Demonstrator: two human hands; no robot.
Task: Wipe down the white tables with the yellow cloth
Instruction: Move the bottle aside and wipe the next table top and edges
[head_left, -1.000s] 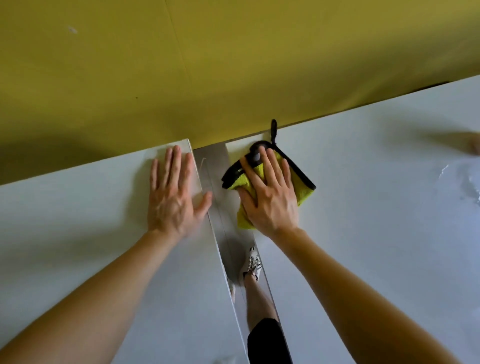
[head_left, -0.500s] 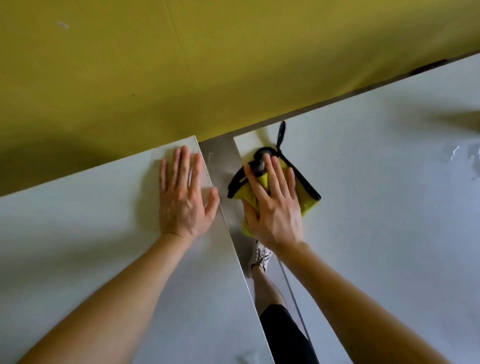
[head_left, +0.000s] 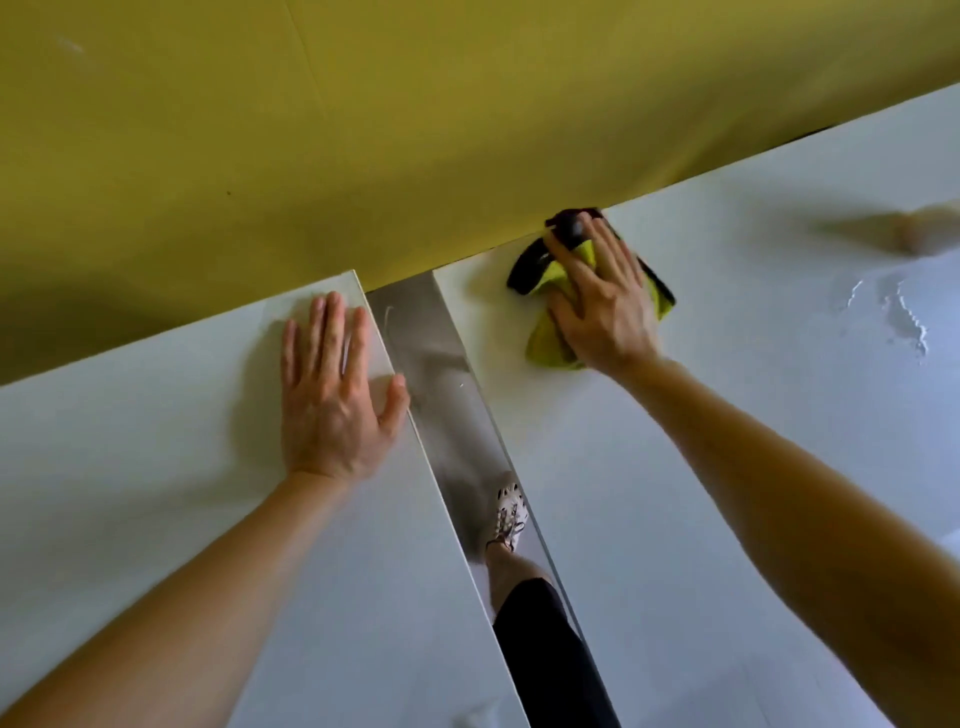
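Since the earlier frames the right hand has slid the cloth away from the gap, up and to the right, so it now sits against the far edge of the right table, touching the yellow wall. The hand lies flat, fingers spread and pressed down on the cloth rather than curled around it; the cloth's black trim shows at the fingertips and to their left. The left hand stays flat on the left table, palm down, fingers together, thumb out at the table's right edge, holding nothing. Between the tables, in the middle of the frame, a grey floor strip shows a shoe and a leg in black. Wet streaks glisten at the right of the frame.
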